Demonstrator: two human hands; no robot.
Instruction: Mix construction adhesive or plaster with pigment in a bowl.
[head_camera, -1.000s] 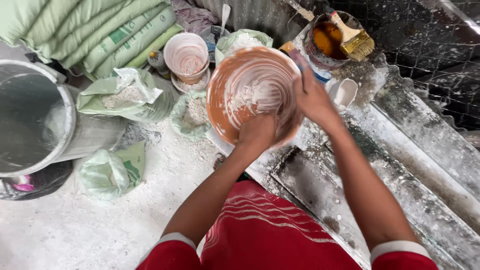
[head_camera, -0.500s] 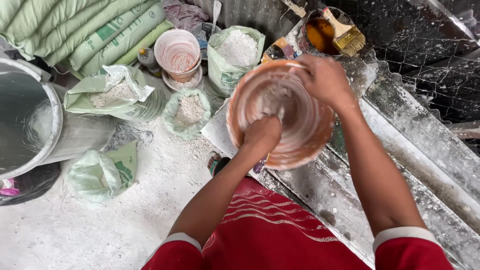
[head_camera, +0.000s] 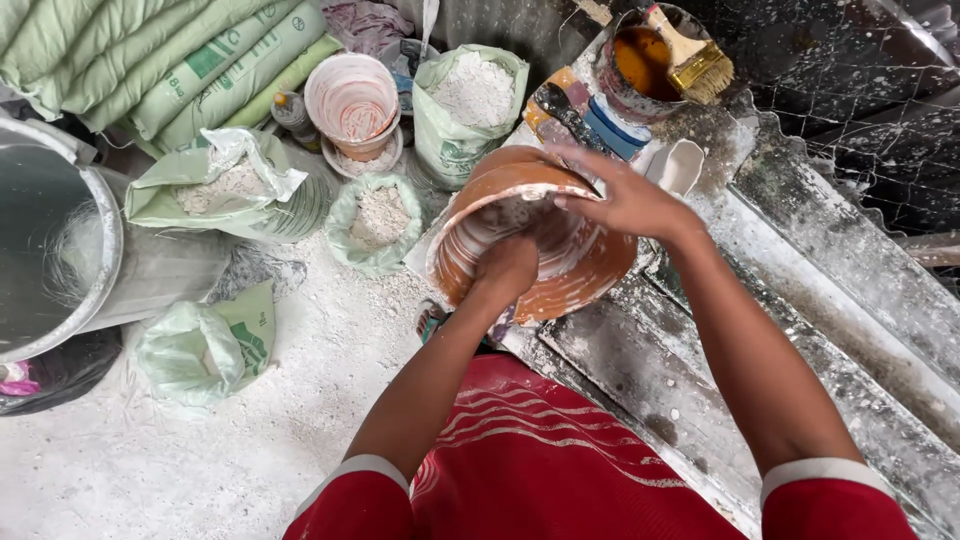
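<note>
Head view looks down on two bare hands at an orange bowl (head_camera: 560, 270), the landmark for everything else. Fingers (head_camera: 585, 200) of the right hand (head_camera: 625, 205) are spread apart and laid flat over the bowl's far rim, seemingly to steady it while it is tipped. The left hand (head_camera: 508, 268) is curled into a loose fist inside the bowl, fingers together, pressed against the white-smeared inner wall; whether it grips anything I cannot tell. The bowl leans toward the person, its mouth turned to the left, resting on the edge of a grey, dust-coated slab (head_camera: 700, 380), which likely lets the inside be reached.

Just beyond the bowl stands an open green sack of white powder (head_camera: 470, 95), and to its left a smaller bag of powder (head_camera: 378, 220), both near enough to scoop from. Farther left of the bowl lies another opened sack (head_camera: 225, 190) and a big metal drum (head_camera: 60, 250). Beyond the bowl on its right side sits a tin of brownish liquid (head_camera: 640, 60) with a brush (head_camera: 695, 55) resting across it. A pale striped pot (head_camera: 352, 100) stands behind the small bag.
</note>
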